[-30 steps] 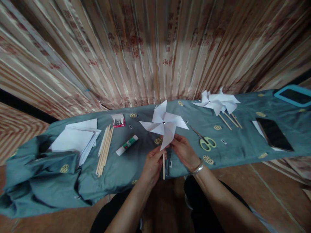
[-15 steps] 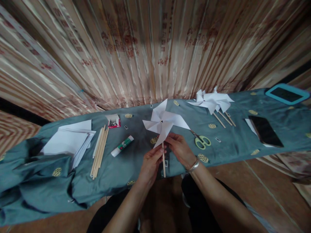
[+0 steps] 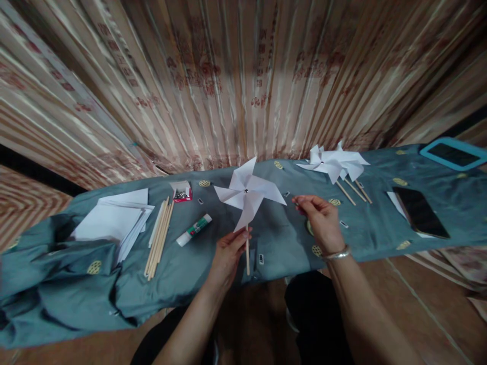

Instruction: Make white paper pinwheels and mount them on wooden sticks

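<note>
My left hand [image 3: 227, 252] is closed on the wooden stick of a white paper pinwheel [image 3: 248, 193], holding it upright above the teal cloth [image 3: 213, 258]. A metal pin sits at the pinwheel's centre. My right hand [image 3: 321, 222] hovers to the right of the pinwheel, apart from it, with fingers curled in a loose pinch; I cannot make out anything in them. This hand covers the green-handled scissors lying on the cloth. A bracelet is on my right wrist.
A stack of white paper [image 3: 114, 221], a bundle of wooden sticks [image 3: 159, 236], a glue stick [image 3: 196, 229] and a small box of pins [image 3: 181, 191] lie at the left. Finished pinwheels [image 3: 335, 163], a phone [image 3: 420, 212] and a blue-framed tablet [image 3: 454, 153] lie at the right. A striped curtain hangs behind.
My right hand let go of the pinwheel and moved right, over the scissors. My left hand keeps the stick and has shifted slightly left.
</note>
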`<act>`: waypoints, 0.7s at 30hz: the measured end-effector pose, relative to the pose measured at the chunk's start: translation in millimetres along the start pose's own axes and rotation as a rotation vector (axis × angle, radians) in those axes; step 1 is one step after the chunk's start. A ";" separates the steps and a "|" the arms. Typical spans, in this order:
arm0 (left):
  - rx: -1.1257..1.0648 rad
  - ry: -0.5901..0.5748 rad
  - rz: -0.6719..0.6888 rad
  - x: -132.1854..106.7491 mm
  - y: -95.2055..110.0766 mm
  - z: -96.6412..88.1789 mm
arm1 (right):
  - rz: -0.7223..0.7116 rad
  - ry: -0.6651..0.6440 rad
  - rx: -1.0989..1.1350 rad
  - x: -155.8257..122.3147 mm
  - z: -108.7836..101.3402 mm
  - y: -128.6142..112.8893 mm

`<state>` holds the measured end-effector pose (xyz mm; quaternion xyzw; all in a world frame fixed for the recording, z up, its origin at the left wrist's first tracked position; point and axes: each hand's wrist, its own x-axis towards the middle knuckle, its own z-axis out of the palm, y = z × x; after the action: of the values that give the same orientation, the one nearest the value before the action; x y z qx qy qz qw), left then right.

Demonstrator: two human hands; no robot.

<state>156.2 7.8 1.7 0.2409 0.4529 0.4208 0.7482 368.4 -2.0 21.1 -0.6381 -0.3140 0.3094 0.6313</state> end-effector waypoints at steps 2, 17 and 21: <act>0.015 -0.005 -0.006 -0.6 -2.8 0.1 | -0.034 0.050 0.048 6.8 4.9 -1.8; 0.053 -0.014 -0.001 0.4 -3.7 1.8 | 0.023 -0.106 0.038 7.4 26.3 -6.5; 0.043 -0.008 -0.006 0.1 -2.3 2.8 | 0.028 -0.104 0.029 3.4 29.6 -1.2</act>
<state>159.6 6.7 1.3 0.2571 0.4595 0.4080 0.7458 347.0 18.9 21.9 -0.6164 -0.3330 0.3555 0.6187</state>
